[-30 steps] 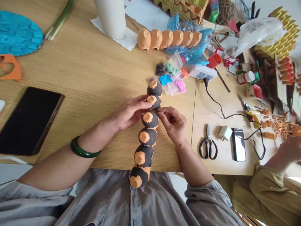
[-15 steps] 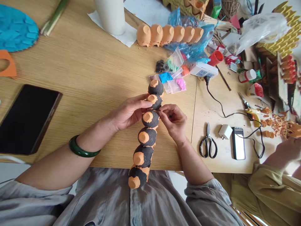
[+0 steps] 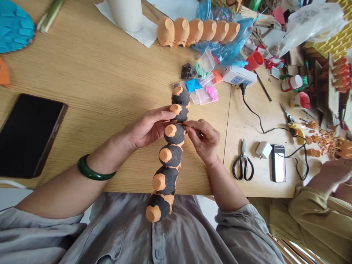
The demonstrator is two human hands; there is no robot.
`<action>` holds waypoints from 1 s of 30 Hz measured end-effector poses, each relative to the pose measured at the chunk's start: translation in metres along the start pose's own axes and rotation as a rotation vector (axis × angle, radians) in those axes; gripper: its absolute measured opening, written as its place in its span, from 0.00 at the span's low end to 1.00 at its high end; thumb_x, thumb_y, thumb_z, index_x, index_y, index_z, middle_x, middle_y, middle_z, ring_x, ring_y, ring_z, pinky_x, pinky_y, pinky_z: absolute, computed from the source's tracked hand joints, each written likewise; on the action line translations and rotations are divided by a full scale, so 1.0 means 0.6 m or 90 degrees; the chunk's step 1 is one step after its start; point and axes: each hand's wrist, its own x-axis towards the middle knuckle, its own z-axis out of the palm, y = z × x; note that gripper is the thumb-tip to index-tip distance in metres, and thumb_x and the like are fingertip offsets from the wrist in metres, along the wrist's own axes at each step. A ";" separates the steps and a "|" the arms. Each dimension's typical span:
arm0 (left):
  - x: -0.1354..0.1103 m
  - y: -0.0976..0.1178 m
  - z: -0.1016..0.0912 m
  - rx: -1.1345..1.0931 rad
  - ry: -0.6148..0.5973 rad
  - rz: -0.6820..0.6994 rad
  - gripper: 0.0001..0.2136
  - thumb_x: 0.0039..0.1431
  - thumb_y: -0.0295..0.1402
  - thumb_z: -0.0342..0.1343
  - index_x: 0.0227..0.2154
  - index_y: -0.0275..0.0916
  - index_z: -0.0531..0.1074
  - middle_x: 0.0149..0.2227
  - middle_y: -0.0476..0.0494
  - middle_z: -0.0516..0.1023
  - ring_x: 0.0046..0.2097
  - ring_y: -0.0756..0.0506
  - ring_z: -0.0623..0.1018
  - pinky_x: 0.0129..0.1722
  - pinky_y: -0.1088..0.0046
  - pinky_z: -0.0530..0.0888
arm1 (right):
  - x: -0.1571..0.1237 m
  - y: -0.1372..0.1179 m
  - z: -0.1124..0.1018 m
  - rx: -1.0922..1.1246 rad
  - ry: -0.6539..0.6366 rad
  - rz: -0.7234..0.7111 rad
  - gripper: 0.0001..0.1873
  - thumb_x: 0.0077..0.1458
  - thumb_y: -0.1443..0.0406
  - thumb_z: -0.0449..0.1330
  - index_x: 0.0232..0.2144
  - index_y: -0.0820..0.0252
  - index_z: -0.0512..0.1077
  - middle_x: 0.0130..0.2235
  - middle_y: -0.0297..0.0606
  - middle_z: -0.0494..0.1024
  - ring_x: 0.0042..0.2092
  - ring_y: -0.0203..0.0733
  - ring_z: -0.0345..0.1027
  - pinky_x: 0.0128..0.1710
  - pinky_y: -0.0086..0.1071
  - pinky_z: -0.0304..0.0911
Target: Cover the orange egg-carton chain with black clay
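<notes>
An orange egg carton strip (image 3: 172, 156) with black clay-like covering on its bumps runs from above the table edge toward my shirt. Orange shows at the bump tips and in the gaps. My left hand (image 3: 150, 126) grips the strip near its far end, thumb on the second bump and the other fingers partly hidden beneath. At the strip's right edge, between the second and third bumps, my right hand (image 3: 203, 139) is closed in a pinch. Its thumb and index tips touch the edge there; whether they also hold a small bit of clay is hidden.
Bags of coloured clay (image 3: 202, 86) lie just beyond the strip. A plain orange egg carton strip (image 3: 195, 32) stands farther back. Scissors (image 3: 243, 163), a charger (image 3: 263, 150) and a phone (image 3: 278, 168) are rightward. A tablet (image 3: 30, 135) lies left. Another person's hand (image 3: 331, 172) is far right.
The view has shifted slightly, so most things sit a little higher in it. Both hands keep their places on the strip, with the right fingertips still at the same gap.
</notes>
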 end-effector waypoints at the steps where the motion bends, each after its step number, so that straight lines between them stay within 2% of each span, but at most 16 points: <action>1: 0.000 0.000 -0.001 -0.002 -0.001 -0.003 0.12 0.60 0.33 0.72 0.44 0.32 0.81 0.41 0.47 0.85 0.40 0.50 0.82 0.39 0.76 0.81 | -0.001 0.000 0.001 -0.006 0.002 0.000 0.03 0.70 0.66 0.66 0.44 0.55 0.82 0.31 0.31 0.78 0.27 0.30 0.66 0.28 0.28 0.63; 5: 0.001 -0.001 -0.004 0.006 -0.018 -0.004 0.12 0.61 0.33 0.71 0.45 0.33 0.82 0.42 0.47 0.85 0.41 0.49 0.82 0.40 0.76 0.80 | -0.004 -0.002 0.008 0.053 0.013 0.066 0.04 0.70 0.63 0.67 0.41 0.56 0.80 0.32 0.31 0.80 0.28 0.29 0.69 0.27 0.26 0.64; 9: 0.000 0.002 0.000 0.026 -0.030 0.004 0.14 0.59 0.34 0.73 0.45 0.33 0.82 0.39 0.48 0.84 0.38 0.50 0.82 0.37 0.77 0.81 | 0.000 -0.001 0.012 0.186 0.010 0.230 0.16 0.64 0.52 0.72 0.38 0.56 0.74 0.31 0.30 0.79 0.29 0.30 0.71 0.27 0.25 0.66; 13: -0.003 0.006 0.004 0.046 -0.030 0.006 0.14 0.60 0.34 0.73 0.45 0.33 0.81 0.38 0.46 0.83 0.37 0.48 0.82 0.37 0.73 0.83 | 0.011 -0.001 0.014 0.317 0.004 0.375 0.27 0.53 0.48 0.79 0.37 0.55 0.70 0.28 0.26 0.74 0.26 0.29 0.66 0.27 0.26 0.66; 17: -0.004 0.008 0.004 0.067 -0.036 0.013 0.15 0.60 0.34 0.72 0.47 0.34 0.80 0.37 0.47 0.83 0.36 0.48 0.82 0.37 0.72 0.83 | 0.016 -0.003 0.014 0.385 -0.033 0.463 0.29 0.51 0.46 0.79 0.37 0.56 0.70 0.26 0.24 0.72 0.23 0.27 0.59 0.23 0.25 0.59; 20: -0.005 0.009 0.005 0.067 -0.039 0.019 0.15 0.60 0.34 0.72 0.47 0.34 0.81 0.38 0.47 0.83 0.35 0.49 0.81 0.36 0.74 0.82 | 0.016 -0.005 0.011 0.410 -0.072 0.512 0.29 0.51 0.43 0.78 0.36 0.57 0.72 0.24 0.22 0.69 0.21 0.25 0.52 0.19 0.24 0.48; 22: -0.005 0.010 0.006 0.060 -0.039 0.014 0.15 0.60 0.34 0.72 0.47 0.34 0.81 0.39 0.47 0.83 0.36 0.48 0.82 0.35 0.75 0.82 | 0.016 -0.006 0.007 0.423 -0.083 0.533 0.28 0.52 0.43 0.77 0.35 0.57 0.73 0.22 0.21 0.67 0.20 0.25 0.48 0.18 0.24 0.44; 26: -0.007 0.010 0.006 0.058 -0.044 0.000 0.16 0.60 0.34 0.73 0.48 0.34 0.81 0.40 0.46 0.84 0.38 0.47 0.83 0.35 0.75 0.82 | 0.018 -0.006 -0.002 0.467 -0.112 0.549 0.27 0.52 0.46 0.78 0.35 0.59 0.75 0.24 0.23 0.71 0.21 0.23 0.46 0.18 0.24 0.43; 30: -0.010 0.008 0.002 0.071 -0.022 -0.017 0.19 0.59 0.36 0.75 0.50 0.33 0.82 0.41 0.45 0.86 0.35 0.48 0.84 0.33 0.75 0.82 | 0.020 -0.005 -0.006 0.478 -0.165 0.536 0.25 0.49 0.49 0.81 0.31 0.60 0.76 0.24 0.25 0.73 0.21 0.24 0.51 0.18 0.23 0.45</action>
